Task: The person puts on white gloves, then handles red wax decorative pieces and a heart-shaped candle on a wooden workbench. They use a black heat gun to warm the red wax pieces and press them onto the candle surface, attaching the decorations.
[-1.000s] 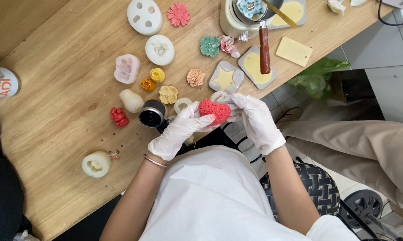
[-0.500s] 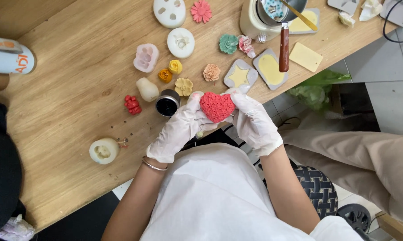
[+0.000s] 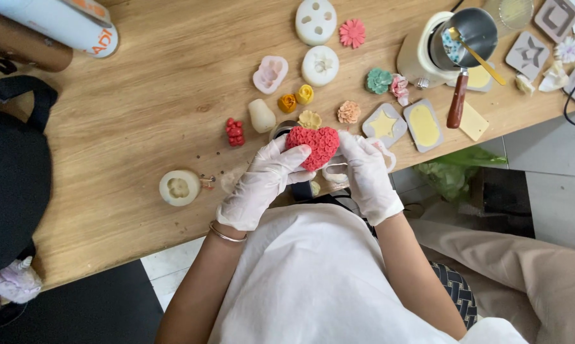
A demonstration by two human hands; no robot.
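I see the red heart candle (image 3: pixel 313 145) near the middle of the frame, already out of its mold. Many small wax flowers (image 3: pixel 348 112) sit finished on the wooden table (image 3: pixel 141 108). My left hand (image 3: pixel 262 185) and right hand (image 3: pixel 367 175), both gloved, curl around the heart, fingers touching its sides.

Left hand (image 3: pixel 262 188) and right hand (image 3: pixel 367 178) both in thin, translucent white disposable gloves, wrinkled over the knuckles and ending at the wrists. Slim metal bangle (image 3: pixel 226 235) at left wrist, just below glove cuff. Forearms bare. Torso in plain white top; beige trousers (image 3: pixel 523 267) at lower right
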